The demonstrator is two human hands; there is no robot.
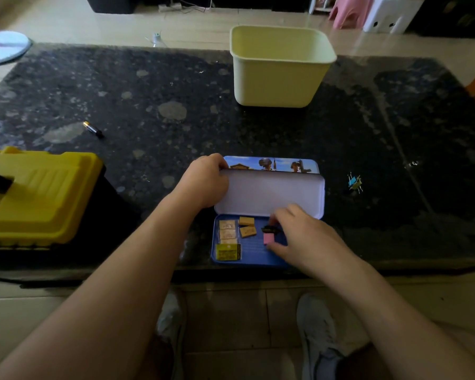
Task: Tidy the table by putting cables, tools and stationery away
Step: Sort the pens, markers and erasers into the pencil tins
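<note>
The left hand (203,182) grips the white-lined lid (269,190) of the open blue metal pencil tin (254,252), the right hand (299,237) pinches a small pink block (268,238) in its tray, and the loose blue-and-yellow binder clips (354,183) lie on the dark stone table (176,91) at two o'clock from the right hand, which is the nearer one.

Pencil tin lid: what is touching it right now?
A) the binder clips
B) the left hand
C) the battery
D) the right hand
B: the left hand grips the left end of the raised pencil tin lid, while the right hand is down over the tray.
</note>
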